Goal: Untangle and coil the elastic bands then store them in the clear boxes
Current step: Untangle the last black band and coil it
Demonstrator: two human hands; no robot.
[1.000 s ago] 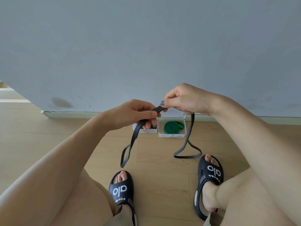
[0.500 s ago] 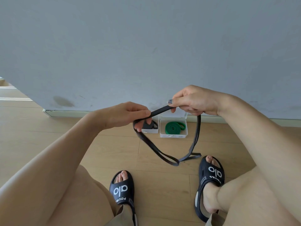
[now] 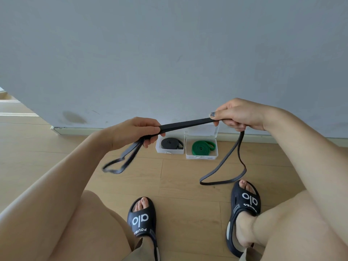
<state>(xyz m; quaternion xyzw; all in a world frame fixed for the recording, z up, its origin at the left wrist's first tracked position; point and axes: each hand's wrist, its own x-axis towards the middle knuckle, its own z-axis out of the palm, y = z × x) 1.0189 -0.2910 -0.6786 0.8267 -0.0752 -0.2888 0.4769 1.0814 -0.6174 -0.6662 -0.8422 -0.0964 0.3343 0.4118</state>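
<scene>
A long black elastic band (image 3: pixel 188 123) is stretched between my hands above the floor. My left hand (image 3: pixel 135 131) grips one part of it, and a blurred loop hangs below to the left. My right hand (image 3: pixel 238 114) pinches the other part, and a longer loop hangs down toward my right foot. Behind the band, against the wall, stand two clear boxes. The left clear box (image 3: pixel 169 151) holds a coiled black band (image 3: pixel 170 143). The right clear box (image 3: pixel 201 156) holds a coiled green band (image 3: pixel 201 147); its lid stands open behind.
My feet in black slides (image 3: pixel 142 221) (image 3: pixel 244 204) rest on the wooden floor, with my knees at both lower corners. A grey wall with a white skirting board (image 3: pixel 75 130) runs right behind the boxes.
My hands have moved apart and pulled the band straight between them. The single loop that hung in the middle now hangs as two separate loops, one under each hand.
</scene>
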